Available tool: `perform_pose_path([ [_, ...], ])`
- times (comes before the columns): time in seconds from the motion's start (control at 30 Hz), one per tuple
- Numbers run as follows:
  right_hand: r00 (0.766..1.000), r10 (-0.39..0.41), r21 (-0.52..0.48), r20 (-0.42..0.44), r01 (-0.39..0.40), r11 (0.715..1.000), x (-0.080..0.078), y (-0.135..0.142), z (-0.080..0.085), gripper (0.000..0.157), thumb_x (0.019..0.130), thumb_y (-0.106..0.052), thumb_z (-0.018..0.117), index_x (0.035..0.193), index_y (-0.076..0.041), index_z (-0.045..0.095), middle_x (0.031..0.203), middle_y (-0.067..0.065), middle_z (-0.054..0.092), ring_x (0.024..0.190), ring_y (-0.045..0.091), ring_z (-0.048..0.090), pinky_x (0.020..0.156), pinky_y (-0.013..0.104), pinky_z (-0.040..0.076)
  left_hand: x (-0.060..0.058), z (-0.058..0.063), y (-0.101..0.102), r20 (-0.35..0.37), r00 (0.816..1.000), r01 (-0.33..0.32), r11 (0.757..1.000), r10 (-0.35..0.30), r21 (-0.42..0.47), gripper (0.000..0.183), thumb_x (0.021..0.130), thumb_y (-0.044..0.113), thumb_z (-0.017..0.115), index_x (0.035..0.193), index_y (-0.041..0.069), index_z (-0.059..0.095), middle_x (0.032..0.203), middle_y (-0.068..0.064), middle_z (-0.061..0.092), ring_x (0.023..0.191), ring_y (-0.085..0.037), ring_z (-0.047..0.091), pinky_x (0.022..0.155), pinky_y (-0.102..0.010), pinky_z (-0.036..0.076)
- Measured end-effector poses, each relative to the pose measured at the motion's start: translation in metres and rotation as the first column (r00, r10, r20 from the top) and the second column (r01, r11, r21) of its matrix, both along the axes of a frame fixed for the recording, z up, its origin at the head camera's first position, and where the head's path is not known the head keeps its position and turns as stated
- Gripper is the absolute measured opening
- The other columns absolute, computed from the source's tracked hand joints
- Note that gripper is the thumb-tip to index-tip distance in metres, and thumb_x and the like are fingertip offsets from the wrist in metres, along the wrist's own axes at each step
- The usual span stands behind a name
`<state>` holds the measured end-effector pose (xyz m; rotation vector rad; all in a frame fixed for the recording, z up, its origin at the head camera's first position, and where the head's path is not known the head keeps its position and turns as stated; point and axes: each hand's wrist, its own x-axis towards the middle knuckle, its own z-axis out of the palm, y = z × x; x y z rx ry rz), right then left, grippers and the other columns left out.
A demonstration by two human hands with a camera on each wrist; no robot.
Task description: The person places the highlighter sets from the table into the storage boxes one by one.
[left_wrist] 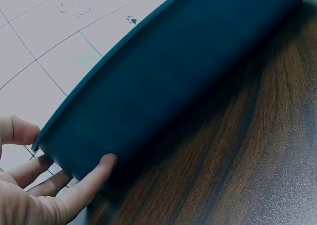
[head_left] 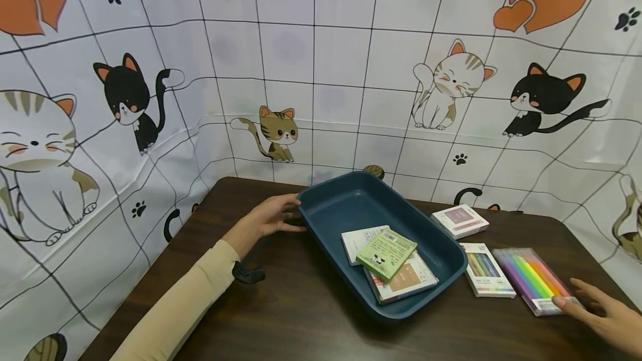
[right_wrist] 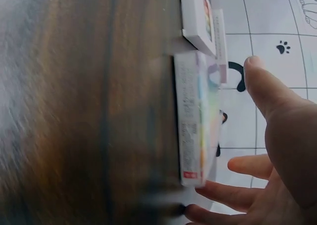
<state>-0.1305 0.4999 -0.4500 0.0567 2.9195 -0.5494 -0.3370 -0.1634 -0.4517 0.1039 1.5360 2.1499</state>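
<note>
My left hand (head_left: pixel 275 217) holds the left end of a dark blue plastic tray (head_left: pixel 328 196). In the left wrist view its thumb (left_wrist: pixel 101 168) presses the tray's outer side, with other fingers around the end near the rim. Inside the tray lie a green box (head_left: pixel 386 254), a white box (head_left: pixel 358 238) partly beneath it and a box with a tan panel (head_left: pixel 408 277). My right hand (head_left: pixel 599 313) is at the front right end of a clear pack of rainbow-coloured pens (head_left: pixel 534 277), thumb and fingers spread, nothing gripped.
Right of the tray lie a white box with coloured pens pictured (head_left: pixel 486 269) and, behind it, a white box with a mauve panel (head_left: pixel 458 220). They rest on a dark wooden table (head_left: pixel 281 305). A cat-patterned wall covering (head_left: pixel 341 105) stands behind.
</note>
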Motion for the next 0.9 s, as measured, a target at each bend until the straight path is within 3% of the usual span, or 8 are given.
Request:
perform_pose_path([
  [0.13,0.999,-0.015,0.032,-0.028,0.016,0.999,0.000,-0.005,-0.003,0.086,0.105,-0.053,0.049,0.139,0.023,0.029,0.128,0.054,0.038,0.105,0.075,0.044,0.069,0.074,0.046,0.000,0.000,0.001,0.001,1.000,-0.006,1.000,0.006,0.002,0.038,0.108,0.015,0.051,0.141,-0.003,0.048,0.149,-0.020,0.039,0.134,-0.043,0.042,0.091,-0.061,0.052],
  [0.33,0.999,-0.028,0.054,-0.045,0.030,0.998,-0.003,-0.013,-0.005,0.086,0.104,-0.055,0.049,0.135,0.023,0.034,0.127,0.055,0.038,0.100,0.073,0.049,0.068,0.072,0.048,0.000,0.000,0.000,-0.010,1.000,-0.001,1.000,0.001,-0.001,0.043,0.107,0.013,0.051,0.149,0.001,0.047,0.149,-0.020,0.039,0.135,-0.043,0.039,0.092,-0.061,0.052],
  [0.67,0.997,-0.003,0.095,-0.072,0.010,0.995,-0.004,-0.023,-0.016,0.092,0.101,-0.054,0.055,0.135,0.028,0.032,0.126,0.060,0.029,0.109,0.078,0.034,0.078,0.081,0.039,0.002,0.000,0.003,-0.016,0.999,-0.050,0.999,0.050,-0.018,0.032,0.109,0.022,0.052,0.126,-0.005,0.052,0.145,-0.020,0.040,0.132,-0.044,0.041,0.090,-0.060,0.054],
  [0.9,0.995,-0.017,0.088,-0.097,0.025,0.996,-0.002,-0.025,-0.018,0.093,0.100,-0.054,0.057,0.137,0.027,0.031,0.125,0.060,0.029,0.108,0.078,0.034,0.079,0.081,0.037,0.003,0.000,0.002,-0.026,0.998,-0.053,0.998,0.052,-0.023,0.031,0.108,0.023,0.052,0.121,-0.006,0.053,0.143,-0.021,0.040,0.129,-0.043,0.044,0.089,-0.060,0.054],
])
